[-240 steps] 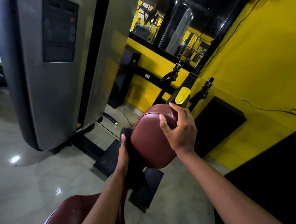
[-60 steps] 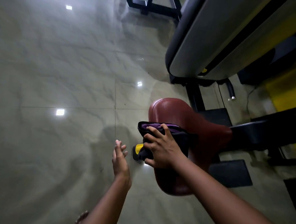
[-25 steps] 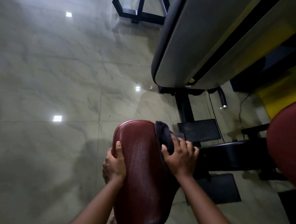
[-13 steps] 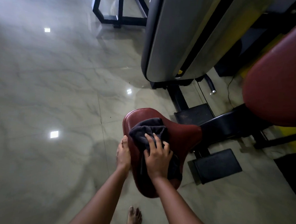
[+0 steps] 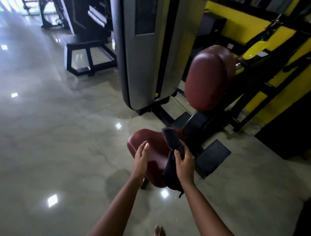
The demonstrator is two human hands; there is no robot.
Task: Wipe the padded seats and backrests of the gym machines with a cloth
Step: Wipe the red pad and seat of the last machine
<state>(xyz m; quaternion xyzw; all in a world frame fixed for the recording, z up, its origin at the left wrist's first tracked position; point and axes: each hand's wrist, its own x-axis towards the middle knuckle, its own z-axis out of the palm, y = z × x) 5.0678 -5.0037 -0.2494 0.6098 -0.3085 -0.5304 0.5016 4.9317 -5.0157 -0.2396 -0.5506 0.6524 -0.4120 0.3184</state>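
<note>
Head view, the only one I have, looks down over two bare forearms onto a glossy tiled floor (image 5: 45, 131) in a gym. My right hand (image 5: 184, 164) has its fingers clenched around a dark cloth (image 5: 173, 153), which is bunched above the fist and hangs limp below it, just over the right edge of the maroon padded seat (image 5: 155, 153). My left hand (image 5: 140, 159) is released, palm flat and fingers straight, hovering at the seat's left side; I cannot tell whether it touches the pad. Farther off and to the right stands the maroon backrest (image 5: 207, 79), upright on the same black frame, well apart from the cloth. I judge the wiping is paused, since the cloth is lifted rather than pressed on a pad, and I cannot tell from the surfaces which pads are already clean. At least one more machine (image 5: 87, 25) stands far left; its pads are not visible. Counted: one cloth, one seat, one backrest, one grey weight-stack cover (image 5: 148, 52), two hands, and one bare foot (image 5: 158, 234) at the near edge.
</note>
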